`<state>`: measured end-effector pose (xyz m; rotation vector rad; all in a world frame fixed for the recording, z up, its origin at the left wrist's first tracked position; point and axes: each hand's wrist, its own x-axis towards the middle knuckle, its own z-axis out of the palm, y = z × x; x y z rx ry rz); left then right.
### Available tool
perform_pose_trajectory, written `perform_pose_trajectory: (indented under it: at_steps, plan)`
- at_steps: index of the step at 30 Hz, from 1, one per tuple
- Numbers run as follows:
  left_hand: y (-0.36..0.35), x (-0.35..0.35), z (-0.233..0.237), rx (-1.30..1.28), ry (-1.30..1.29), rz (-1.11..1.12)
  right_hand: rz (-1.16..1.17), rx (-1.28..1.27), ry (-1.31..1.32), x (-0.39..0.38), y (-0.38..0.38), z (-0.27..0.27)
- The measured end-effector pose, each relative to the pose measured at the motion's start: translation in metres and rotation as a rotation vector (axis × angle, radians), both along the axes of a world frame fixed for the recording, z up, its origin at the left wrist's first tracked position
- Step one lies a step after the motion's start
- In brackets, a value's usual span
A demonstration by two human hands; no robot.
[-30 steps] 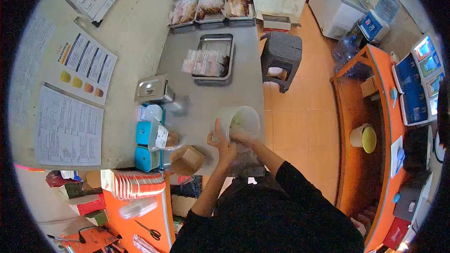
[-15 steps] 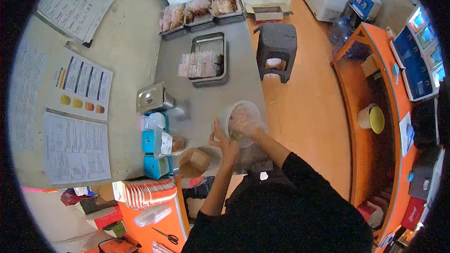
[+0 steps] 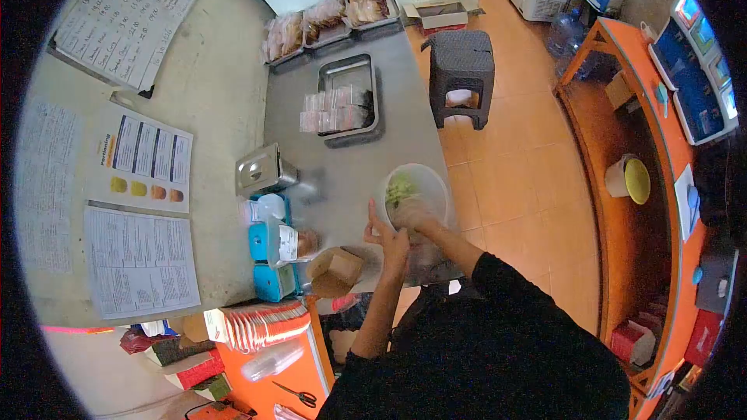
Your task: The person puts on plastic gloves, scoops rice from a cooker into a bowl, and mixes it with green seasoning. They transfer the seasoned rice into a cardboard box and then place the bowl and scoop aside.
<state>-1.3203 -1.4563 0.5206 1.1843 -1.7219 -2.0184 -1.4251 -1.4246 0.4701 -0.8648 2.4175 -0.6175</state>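
A round whitish, translucent bowl (image 3: pixel 440 180) stands on the steel counter near its right edge. Light green chopped food (image 3: pixel 401 189) lies in its far part. My left hand (image 3: pixel 391 238) grips the bowl's near left side, one finger stretched up along the outside. Down inside the bowl, at the near side, is my right hand (image 3: pixel 418 218), smeared by motion. Its fingers are hidden, so what they hold does not show. Left of my left hand sits an open brown paper food box (image 3: pixel 336 271).
Blue containers (image 3: pixel 268 283) and a lidded steel pan (image 3: pixel 260 170) line the wall side. Farther back, a steel tray (image 3: pixel 373 120) carries small clear packs, behind it trays of bagged food (image 3: pixel 325 15). A dark stool (image 3: pixel 461 70) stands right of the counter. Scissors (image 3: pixel 305 398) lie lower left.
My right hand has moved from the bowl's middle to its near side, uncovering the green food. My left hand stays at the bowl's side. The whole view has shifted slightly.
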Motion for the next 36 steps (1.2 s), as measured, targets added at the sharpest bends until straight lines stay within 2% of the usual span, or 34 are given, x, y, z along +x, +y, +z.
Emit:
perform_pose_trajectory:
  at_steps: [1,3,6,7,9,11,12,13,14,15,16,17,18,20,22,23,25,26,28,29,31,32,33,35,36]
  plan:
    - [0.001,0.002,-0.004,-0.211,-0.008,-0.078,0.04,-0.049,-0.07,-0.007,0.0,-0.003]
    - [0.001,0.002,-0.008,-0.419,-0.016,-0.153,0.019,-0.123,-0.223,-0.019,0.002,0.002]
    - [-0.005,0.001,-0.012,-0.377,-0.037,-0.144,-0.154,-0.088,-0.224,-0.019,0.011,0.043]
    - [-0.005,-0.002,-0.019,-0.232,0.043,-0.091,-0.204,-0.068,-0.184,-0.015,0.009,0.049]
    - [-0.005,-0.004,-0.025,-0.087,0.131,-0.046,-0.146,0.004,-0.118,0.001,0.003,0.018]
    - [0.001,0.0,-0.014,-0.299,0.033,-0.073,-0.084,0.089,-0.058,-0.004,-0.001,-0.026]
    - [0.002,0.004,-0.012,-0.366,-0.006,-0.08,-0.027,-0.145,-0.286,-0.018,-0.002,-0.049]
    - [-0.002,0.005,-0.012,-0.395,-0.014,-0.118,0.034,-0.383,-0.509,-0.028,-0.003,-0.047]
    - [-0.004,0.006,-0.012,-0.408,-0.02,-0.129,0.041,-0.378,-0.509,-0.033,-0.001,-0.046]
    - [-0.006,0.008,-0.012,-0.421,-0.026,-0.14,-0.097,-0.315,-0.382,-0.032,0.005,-0.021]
    - [-0.007,0.007,-0.011,-0.32,-0.026,-0.139,-0.236,-0.255,-0.249,-0.031,0.011,0.004]
    - [-0.01,0.004,-0.008,-0.274,-0.02,-0.139,-0.233,-0.26,-0.245,-0.025,0.019,0.022]
    - [-0.014,0.0,-0.005,-0.229,-0.014,-0.139,0.039,-0.093,-0.07,-0.016,0.03,0.036]
    - [-0.016,-0.004,0.006,0.164,-0.043,0.032,0.32,0.085,0.11,-0.012,0.042,0.071]
    - [-0.025,0.002,0.001,0.147,-0.024,-0.013,0.25,0.024,0.054,-0.014,0.04,0.101]
    - [-0.028,0.005,-0.001,0.129,-0.007,-0.068,0.263,0.023,0.059,-0.016,0.046,0.088]
    - [-0.027,0.003,0.007,0.107,-0.019,-0.054,0.176,-0.234,0.236,-0.025,0.066,0.044]
    - [-0.026,0.003,0.01,0.086,-0.038,-0.053,0.185,-0.233,0.24,-0.028,0.063,0.036]
    - [-0.024,0.001,-0.003,0.001,-0.041,-0.086,0.308,0.321,0.187,-0.044,0.052,0.04]
    - [-0.022,0.004,-0.01,-0.079,-0.063,-0.124,0.318,0.323,0.19,-0.045,0.051,0.04]
    - [-0.02,0.007,-0.009,-0.038,-0.07,-0.106,-0.055,-0.019,0.074,-0.036,0.053,0.055]
    - [-0.019,0.006,-0.008,-0.004,-0.068,-0.099,-0.052,-0.018,0.076,-0.031,0.055,0.052]
    - [-0.019,0.009,-0.002,-0.008,-0.066,-0.099,-0.055,-0.123,0.107,-0.024,0.056,0.047]
    - [-0.016,0.01,0.008,-0.134,-0.093,-0.199,-0.048,-0.227,0.151,-0.03,0.051,0.039]
    - [-0.015,0.014,0.007,-0.124,-0.101,-0.196,0.015,-0.11,0.014,-0.03,0.051,0.034]
